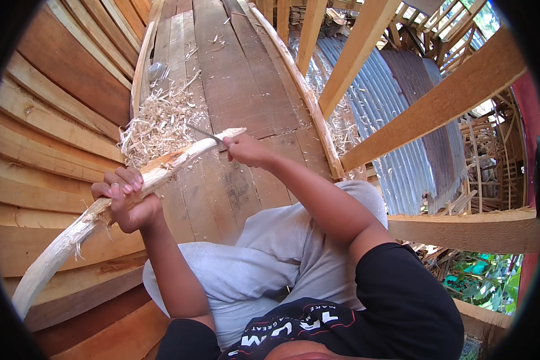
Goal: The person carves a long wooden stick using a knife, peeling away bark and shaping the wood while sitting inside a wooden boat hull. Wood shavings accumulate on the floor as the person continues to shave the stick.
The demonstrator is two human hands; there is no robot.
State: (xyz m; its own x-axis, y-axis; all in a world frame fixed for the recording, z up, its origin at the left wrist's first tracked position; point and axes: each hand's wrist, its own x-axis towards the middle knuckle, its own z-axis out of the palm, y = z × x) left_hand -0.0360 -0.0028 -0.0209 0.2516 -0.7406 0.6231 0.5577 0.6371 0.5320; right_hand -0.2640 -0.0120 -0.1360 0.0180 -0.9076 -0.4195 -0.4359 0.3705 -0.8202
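1. Stick (90, 219): long, pale and curved, its bark stripped; I see it run from low beyond my left fist up to a thin tip just past my right fist.
2. Left hand (126, 201): clenched around the stick's middle, fingers wrapped over the top, frayed fibres hanging just below the grasp.
3. Right hand (246, 150): closed on the handle of a knife (207, 135); the thin blade reaches from that fist toward the left hand and lies against the stick near its tip.
4. Shavings (162, 123): a pale heap just beyond the blade, lying on the plank floor (234, 78).
5. Grey trousers (264, 252): my lap, below both grips.
6. Corrugated metal sheet (366, 108): beyond the right fist, behind slanted wooden beams (450, 90).
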